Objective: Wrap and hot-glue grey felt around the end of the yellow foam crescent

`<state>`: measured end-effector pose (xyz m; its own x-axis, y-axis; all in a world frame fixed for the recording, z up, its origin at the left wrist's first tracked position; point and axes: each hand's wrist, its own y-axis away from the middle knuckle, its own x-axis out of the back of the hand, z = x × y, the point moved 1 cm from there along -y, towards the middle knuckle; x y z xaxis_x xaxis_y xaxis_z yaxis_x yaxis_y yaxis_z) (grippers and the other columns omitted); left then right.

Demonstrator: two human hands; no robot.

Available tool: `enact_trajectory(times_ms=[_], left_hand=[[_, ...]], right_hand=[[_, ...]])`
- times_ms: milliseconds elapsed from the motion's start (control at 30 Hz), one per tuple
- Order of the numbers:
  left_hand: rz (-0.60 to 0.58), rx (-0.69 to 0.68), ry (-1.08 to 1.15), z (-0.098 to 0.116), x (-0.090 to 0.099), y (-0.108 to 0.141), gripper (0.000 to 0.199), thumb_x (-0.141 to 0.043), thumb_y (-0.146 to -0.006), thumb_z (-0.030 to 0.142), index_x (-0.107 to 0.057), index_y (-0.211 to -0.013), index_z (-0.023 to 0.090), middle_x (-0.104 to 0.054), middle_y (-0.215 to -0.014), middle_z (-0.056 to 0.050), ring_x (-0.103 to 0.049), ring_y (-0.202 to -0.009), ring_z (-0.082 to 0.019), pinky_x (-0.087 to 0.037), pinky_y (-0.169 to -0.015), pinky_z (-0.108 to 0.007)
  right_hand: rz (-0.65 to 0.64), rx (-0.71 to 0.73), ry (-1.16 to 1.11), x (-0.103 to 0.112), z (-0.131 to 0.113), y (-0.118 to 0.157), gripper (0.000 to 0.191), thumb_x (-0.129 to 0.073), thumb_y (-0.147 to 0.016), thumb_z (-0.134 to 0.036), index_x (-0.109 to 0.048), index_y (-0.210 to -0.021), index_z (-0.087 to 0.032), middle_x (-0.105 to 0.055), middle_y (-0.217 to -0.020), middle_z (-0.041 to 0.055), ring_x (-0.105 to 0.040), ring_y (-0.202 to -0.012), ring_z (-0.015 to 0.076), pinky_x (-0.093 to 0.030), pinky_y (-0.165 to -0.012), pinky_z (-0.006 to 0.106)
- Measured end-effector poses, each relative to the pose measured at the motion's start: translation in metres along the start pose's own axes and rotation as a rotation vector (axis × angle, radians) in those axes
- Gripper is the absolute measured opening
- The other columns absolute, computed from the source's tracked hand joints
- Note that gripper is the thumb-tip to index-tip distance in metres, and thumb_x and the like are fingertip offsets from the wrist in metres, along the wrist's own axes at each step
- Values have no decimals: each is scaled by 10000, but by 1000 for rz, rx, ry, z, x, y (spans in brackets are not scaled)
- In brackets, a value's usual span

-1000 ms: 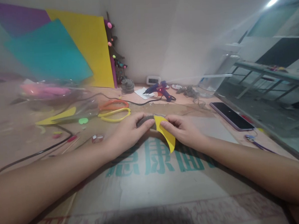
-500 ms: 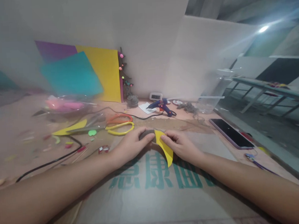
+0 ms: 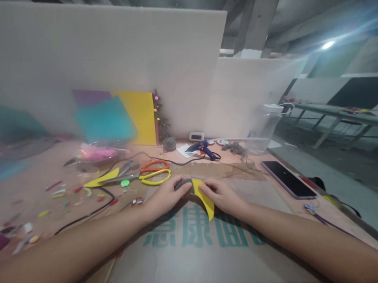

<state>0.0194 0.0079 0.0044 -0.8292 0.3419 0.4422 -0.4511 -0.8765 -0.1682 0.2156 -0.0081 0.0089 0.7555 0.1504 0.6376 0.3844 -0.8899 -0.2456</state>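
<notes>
In the middle of the head view, a curved, pointed yellow sheet piece [image 3: 206, 203] is pinched in my right hand [image 3: 226, 197], its tip hanging down. My left hand [image 3: 164, 199] is closed on a dark grey piece [image 3: 183, 185] that meets the top of the yellow one; whether the two are joined I cannot tell. Both hands are just above a cardboard sheet [image 3: 189, 266] printed with green characters. To the left of my left hand lie scissors [image 3: 156, 177] with orange and yellow handles. Their blades reach toward another yellow cut piece [image 3: 102, 178].
A blue glue gun [image 3: 205, 148] rests at the back near a small white digital display [image 3: 196, 136]. A phone [image 3: 287, 178] lies at right, near a clear plastic jug [image 3: 261, 131]. Coloured sheets [image 3: 140, 118] lean on the white wall. Scraps and a black cable [image 3: 82, 222] lie left.
The view has tilted upward, so the table things appear lower and more ceiling shows. My hands keep their hold on the yellow and grey pieces, with little visible change in their pose.
</notes>
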Motion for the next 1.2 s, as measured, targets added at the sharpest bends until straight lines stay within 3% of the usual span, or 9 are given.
enact_trajectory(times_ms=[300,567,1200], left_hand=[[-17,-13,-2,0,-3,2,363,-454,-915,500,-477,-740,182,-501,-609,34,-455,-512,-112,-343,-484,-235],[33,-63,-59,-5,-1,-2,339,-477,-903,474,-523,-745,177,-546,-657,8,-500,-602,-140,-372,-546,-246],[42,-59,-58,-1,0,0,290,-488,-908,451,-536,-802,185,-512,-598,36,-474,-555,-135,-351,-511,-246]], right_hand=[[76,18,16,2,4,0,337,-453,-923,-381,-462,-652,-182,-454,-621,-28,-406,-606,113,-302,-549,248],[57,25,38,-1,4,-2,362,-450,-933,-421,-491,-667,-179,-466,-622,-25,-415,-598,114,-312,-529,240],[60,-5,4,1,1,-1,332,-459,-929,-415,-515,-702,-179,-478,-640,-29,-436,-604,116,-347,-556,242]])
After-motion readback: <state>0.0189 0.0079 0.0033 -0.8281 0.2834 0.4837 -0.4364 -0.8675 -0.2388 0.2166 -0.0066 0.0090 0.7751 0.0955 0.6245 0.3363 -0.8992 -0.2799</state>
